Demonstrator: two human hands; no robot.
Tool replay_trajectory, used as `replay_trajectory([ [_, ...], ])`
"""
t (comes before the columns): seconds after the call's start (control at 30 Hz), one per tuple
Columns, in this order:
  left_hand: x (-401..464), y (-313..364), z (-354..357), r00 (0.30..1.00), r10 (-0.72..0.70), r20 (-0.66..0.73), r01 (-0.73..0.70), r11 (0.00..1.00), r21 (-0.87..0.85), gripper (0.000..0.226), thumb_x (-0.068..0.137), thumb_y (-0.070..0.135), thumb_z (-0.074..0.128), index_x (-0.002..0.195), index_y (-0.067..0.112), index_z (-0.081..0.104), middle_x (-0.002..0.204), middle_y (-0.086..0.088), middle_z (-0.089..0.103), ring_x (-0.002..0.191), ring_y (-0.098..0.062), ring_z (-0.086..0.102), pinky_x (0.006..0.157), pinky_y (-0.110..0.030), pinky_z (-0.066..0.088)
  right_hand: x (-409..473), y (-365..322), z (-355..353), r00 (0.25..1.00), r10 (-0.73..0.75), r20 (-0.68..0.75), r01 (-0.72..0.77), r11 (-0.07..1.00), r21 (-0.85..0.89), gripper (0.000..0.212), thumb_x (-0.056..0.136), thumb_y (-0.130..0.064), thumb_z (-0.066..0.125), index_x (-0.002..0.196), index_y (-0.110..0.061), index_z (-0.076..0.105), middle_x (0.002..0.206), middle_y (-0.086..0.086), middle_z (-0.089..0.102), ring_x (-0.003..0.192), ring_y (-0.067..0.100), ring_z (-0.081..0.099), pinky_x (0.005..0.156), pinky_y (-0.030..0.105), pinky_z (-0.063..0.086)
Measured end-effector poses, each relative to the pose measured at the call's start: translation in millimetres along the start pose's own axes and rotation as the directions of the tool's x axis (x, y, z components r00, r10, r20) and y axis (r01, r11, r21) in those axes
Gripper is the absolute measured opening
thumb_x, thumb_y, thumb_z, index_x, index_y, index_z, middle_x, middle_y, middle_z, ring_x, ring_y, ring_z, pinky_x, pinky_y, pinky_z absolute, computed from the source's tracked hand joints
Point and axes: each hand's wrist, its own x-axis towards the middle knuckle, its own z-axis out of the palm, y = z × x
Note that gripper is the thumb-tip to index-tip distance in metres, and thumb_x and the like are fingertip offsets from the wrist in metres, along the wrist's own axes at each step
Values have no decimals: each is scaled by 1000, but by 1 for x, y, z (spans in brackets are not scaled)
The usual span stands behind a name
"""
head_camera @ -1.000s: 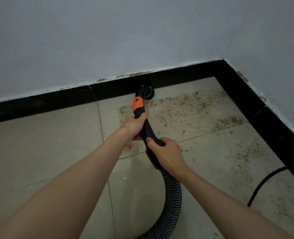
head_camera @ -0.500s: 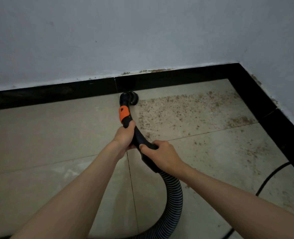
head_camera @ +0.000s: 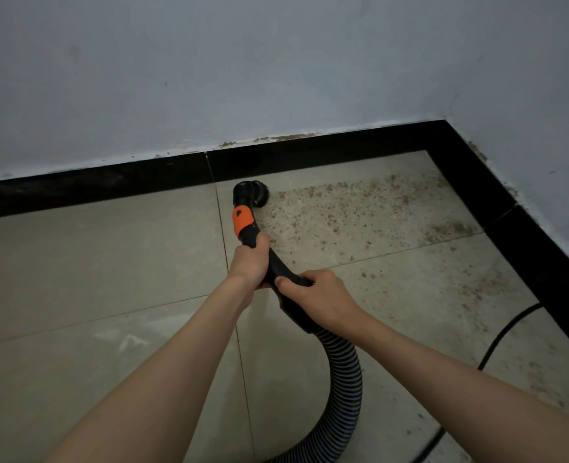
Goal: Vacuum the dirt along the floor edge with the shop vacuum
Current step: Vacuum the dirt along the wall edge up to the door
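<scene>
Gripping the wand (head_camera: 269, 262) with both hands, left hand (head_camera: 248, 262) ahead nearer the brush (head_camera: 254, 192), right hand (head_camera: 319, 300) behind by the hose (head_camera: 343, 372); wand points at the baseboard (head_camera: 309, 155), dirt (head_camera: 359, 208) lies right of the brush.

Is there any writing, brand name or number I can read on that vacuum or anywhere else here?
None can be read.
Orange collar on the vacuum wand: one small dark mark, a shape, not letters.
Ribbed hose, black baseboard, wall: no text visible.
</scene>
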Motion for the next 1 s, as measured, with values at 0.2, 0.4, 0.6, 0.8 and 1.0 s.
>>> replay_trajectory([
  [0.2, 0, 0, 36, 1000, 13, 25, -15, 997, 78, 57, 97, 48, 39, 130, 1, 40, 113, -15, 58, 95, -29, 60, 76, -38, 54, -3, 21, -26, 999, 35, -29, -33, 998, 53, 34, 81, -43, 67, 74, -10, 68, 63, 0, 67, 52, 11, 62, 50, 25, 49],
  [0.4, 0, 12, 79, 997, 30, 74, -43, 983, 181, 53, 99, 46, 37, 128, 2, 41, 94, -8, 55, 80, -23, 56, 57, -29, 49, 2, 43, -55, 992, 80, -99, -69, 991, 115, 40, 82, -45, 67, 76, -5, 68, 63, 5, 67, 52, 14, 61, 52, 28, 49],
  [0.6, 7, 23, 124, 990, 43, 133, -76, 965, 251, 54, 98, 47, 38, 128, 3, 40, 96, -8, 53, 72, -18, 54, 51, -27, 46, 8, 63, -87, 978, 122, -167, -88, 977, 196, 34, 83, -42, 68, 68, -11, 65, 58, 1, 64, 46, 13, 59, 47, 26, 47],
  [0.8, 10, 35, 173, 978, 66, 196, -129, 936, 328, 56, 98, 47, 37, 133, 3, 38, 102, -8, 51, 69, -14, 50, 49, -25, 41, 15, 85, -116, 950, 166, -264, -101, 965, 243, 37, 83, -42, 68, 60, -14, 59, 54, -1, 59, 46, 12, 55, 46, 22, 41],
  [1.0, 15, 48, 220, 960, 55, 275, -170, 893, 416, 61, 98, 50, 36, 135, 2, 37, 119, -14, 56, 89, -25, 56, 53, -26, 44, 22, 105, -144, 911, 225, -346, -112, 941, 318, 40, 84, -41, 68, 55, -17, 55, 42, -9, 51, 37, 5, 48, 40, 18, 35],
])
